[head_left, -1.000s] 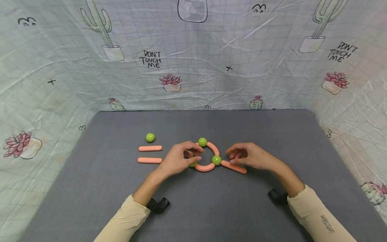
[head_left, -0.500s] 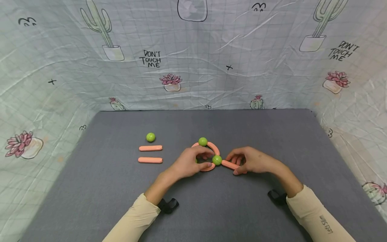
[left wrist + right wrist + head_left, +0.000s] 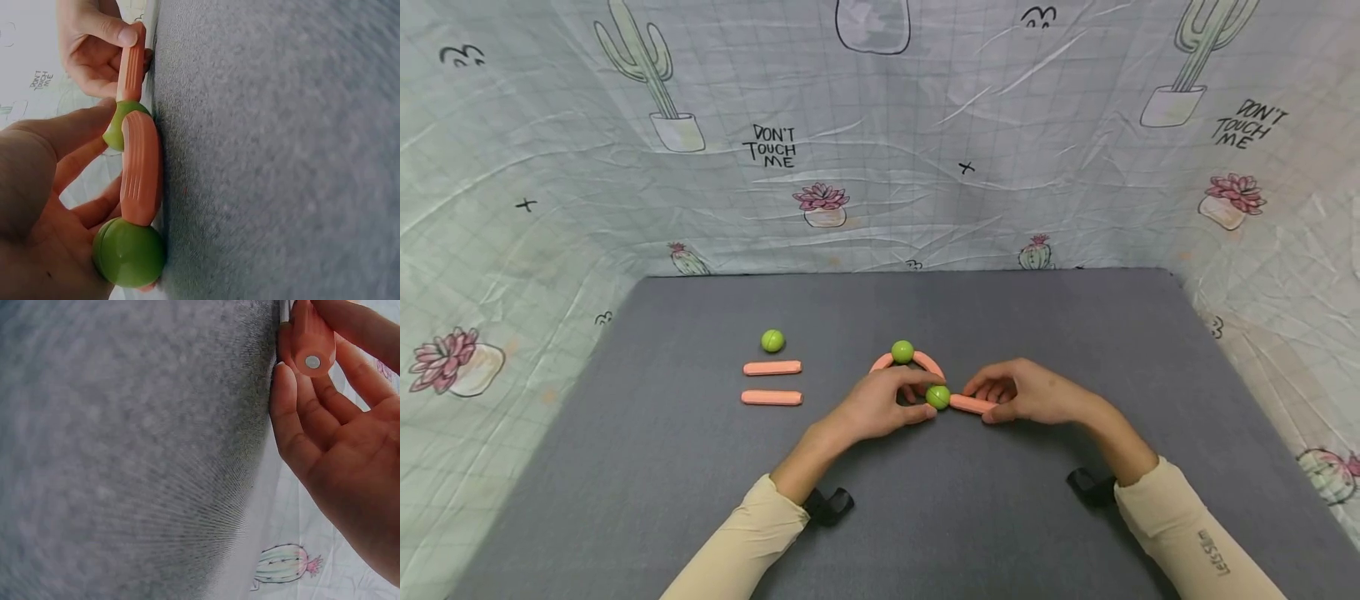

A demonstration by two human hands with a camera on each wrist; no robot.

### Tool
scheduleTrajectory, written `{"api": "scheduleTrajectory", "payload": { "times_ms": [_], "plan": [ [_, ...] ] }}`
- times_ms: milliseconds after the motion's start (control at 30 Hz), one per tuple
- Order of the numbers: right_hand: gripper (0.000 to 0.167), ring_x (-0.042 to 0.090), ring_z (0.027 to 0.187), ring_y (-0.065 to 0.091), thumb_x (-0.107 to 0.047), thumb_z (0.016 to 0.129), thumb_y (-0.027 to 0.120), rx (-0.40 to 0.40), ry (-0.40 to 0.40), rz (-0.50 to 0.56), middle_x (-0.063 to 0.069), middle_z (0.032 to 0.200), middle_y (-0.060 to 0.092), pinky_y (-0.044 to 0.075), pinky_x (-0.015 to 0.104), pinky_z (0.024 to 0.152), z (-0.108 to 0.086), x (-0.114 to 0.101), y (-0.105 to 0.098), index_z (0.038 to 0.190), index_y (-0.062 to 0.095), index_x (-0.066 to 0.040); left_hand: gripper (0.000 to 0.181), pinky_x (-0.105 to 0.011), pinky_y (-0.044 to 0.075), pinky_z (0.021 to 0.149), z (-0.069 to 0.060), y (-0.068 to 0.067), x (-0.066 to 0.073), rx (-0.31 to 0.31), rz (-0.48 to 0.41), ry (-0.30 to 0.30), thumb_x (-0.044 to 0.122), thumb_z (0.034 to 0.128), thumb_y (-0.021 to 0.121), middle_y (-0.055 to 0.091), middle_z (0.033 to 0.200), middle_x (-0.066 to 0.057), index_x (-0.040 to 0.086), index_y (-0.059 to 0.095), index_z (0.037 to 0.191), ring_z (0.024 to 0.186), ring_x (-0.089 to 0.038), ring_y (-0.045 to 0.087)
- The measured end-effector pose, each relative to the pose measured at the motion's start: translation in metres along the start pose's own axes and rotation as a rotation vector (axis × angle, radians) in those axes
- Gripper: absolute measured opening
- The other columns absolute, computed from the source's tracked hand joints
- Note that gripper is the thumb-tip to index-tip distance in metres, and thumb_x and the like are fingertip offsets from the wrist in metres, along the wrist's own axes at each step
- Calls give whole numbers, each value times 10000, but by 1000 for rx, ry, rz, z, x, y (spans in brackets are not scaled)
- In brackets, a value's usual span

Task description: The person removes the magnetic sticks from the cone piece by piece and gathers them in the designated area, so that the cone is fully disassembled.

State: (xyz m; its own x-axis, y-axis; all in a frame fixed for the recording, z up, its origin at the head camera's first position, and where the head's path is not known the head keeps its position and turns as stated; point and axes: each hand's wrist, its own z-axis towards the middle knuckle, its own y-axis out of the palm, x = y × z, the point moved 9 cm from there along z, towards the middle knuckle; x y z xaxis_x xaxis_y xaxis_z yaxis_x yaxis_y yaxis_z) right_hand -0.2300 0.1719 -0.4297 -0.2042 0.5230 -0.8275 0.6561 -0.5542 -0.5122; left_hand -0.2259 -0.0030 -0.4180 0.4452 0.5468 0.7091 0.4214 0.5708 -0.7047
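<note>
My left hand [image 3: 880, 404] reaches over the ring of curved orange pieces and pinches the green ball [image 3: 937, 397] at the ring's right side between thumb and fingers. Touching that ball is a straight orange stick [image 3: 972, 404], whose outer part my right hand [image 3: 1033, 393] grips. In the left wrist view a curved orange piece [image 3: 140, 169] joins the held ball [image 3: 115, 129] to a nearer green ball [image 3: 129, 252]. The right wrist view shows the stick's end [image 3: 312, 361] with a silvery disc. My left hand hides the ring's left and lower parts in the head view.
Left of the ring lie two straight orange sticks [image 3: 772, 367] [image 3: 772, 398], one behind the other, with a loose green ball [image 3: 772, 341] behind them. A green ball [image 3: 902, 352] tops the ring. A printed curtain [image 3: 880, 150] surrounds the grey table [image 3: 925, 533].
My left hand has moved right, from the ring's left side to its right ball, and now pinches it. The right hand has closed round the stick, whose outer end has swung slightly away from me.
</note>
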Motion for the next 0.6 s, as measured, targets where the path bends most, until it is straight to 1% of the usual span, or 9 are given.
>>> {"api": "scheduleTrajectory", "payload": {
  "times_ms": [100, 200, 367, 467, 600],
  "plan": [
    [331, 208, 956, 723, -184, 924, 803, 6, -3, 0, 65, 1112, 763, 590, 278, 817, 1, 2, -3, 1248, 745, -147, 400, -244, 561, 806, 2, -1, -2, 10, 5, -27, 214, 938, 799, 751, 1082, -16, 195, 712, 1328, 921, -135, 717],
    [326, 204, 976, 734, -224, 927, 803, 10, -7, -4, 61, 1143, 775, 591, 276, 821, 1, 3, -6, 1244, 760, -161, 359, -240, 544, 757, 4, -2, -3, 24, 29, -49, 226, 939, 798, 745, 1064, 2, 218, 725, 1290, 881, -112, 700],
    [317, 199, 991, 723, -234, 928, 800, 14, -17, -16, 50, 1153, 774, 583, 266, 822, 0, 2, -9, 1240, 773, -180, 342, -250, 528, 701, 4, -1, -7, 44, 52, -92, 276, 929, 809, 743, 1055, 46, 274, 739, 1265, 863, -75, 683],
    [300, 184, 981, 715, -234, 926, 802, 22, -8, -26, 30, 1132, 776, 578, 267, 812, -1, 4, -10, 1223, 783, -202, 342, -253, 522, 702, 4, -1, -8, 45, 56, -107, 293, 925, 812, 744, 1065, 60, 296, 742, 1260, 871, -67, 681],
    [283, 166, 968, 701, -246, 929, 798, 7, 18, -13, 23, 1142, 777, 576, 275, 791, 0, 9, -11, 1211, 788, -218, 341, -250, 521, 722, 5, 1, -8, 35, 58, -104, 301, 920, 817, 752, 1041, 59, 303, 744, 1252, 872, -59, 681]
  ]
}}
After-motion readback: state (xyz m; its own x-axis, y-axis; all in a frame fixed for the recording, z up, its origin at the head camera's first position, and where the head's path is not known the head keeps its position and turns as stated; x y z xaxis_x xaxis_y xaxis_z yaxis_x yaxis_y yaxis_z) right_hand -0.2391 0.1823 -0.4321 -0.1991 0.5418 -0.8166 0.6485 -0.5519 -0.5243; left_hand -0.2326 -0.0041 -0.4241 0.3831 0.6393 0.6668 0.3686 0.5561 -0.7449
